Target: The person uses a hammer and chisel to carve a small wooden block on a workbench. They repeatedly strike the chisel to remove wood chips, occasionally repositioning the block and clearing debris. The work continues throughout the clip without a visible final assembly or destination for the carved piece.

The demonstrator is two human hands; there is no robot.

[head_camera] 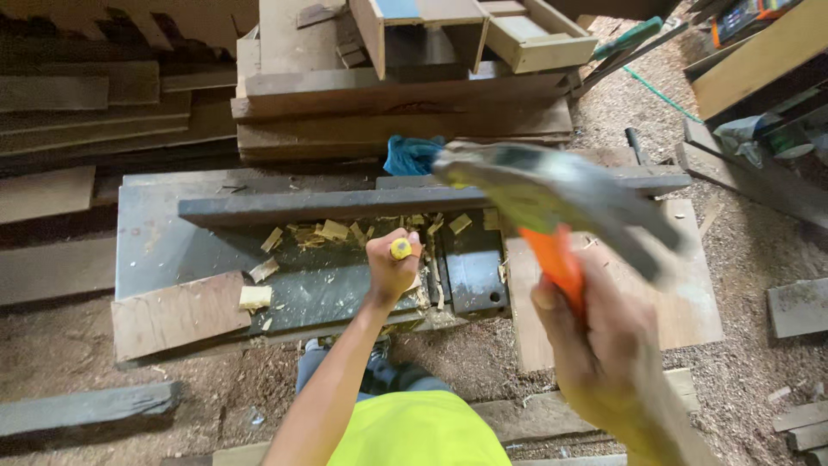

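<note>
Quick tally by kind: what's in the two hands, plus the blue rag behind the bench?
Hammer, orange grip, raised in the right hand: 1
Chisel with yellow end, in the left hand: 1
Blue rag, at the back of the bench: 1
Total: 3

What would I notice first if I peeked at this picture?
First the big blurry hammer with its orange handle, raised high in the right hand at the right of the picture. Next the left hand in the middle, its grip closed around a chisel with a yellow-capped end, pressed down on a dark workpiece. Pale wood chips lie scattered around it, with a blue cloth just behind.
</note>
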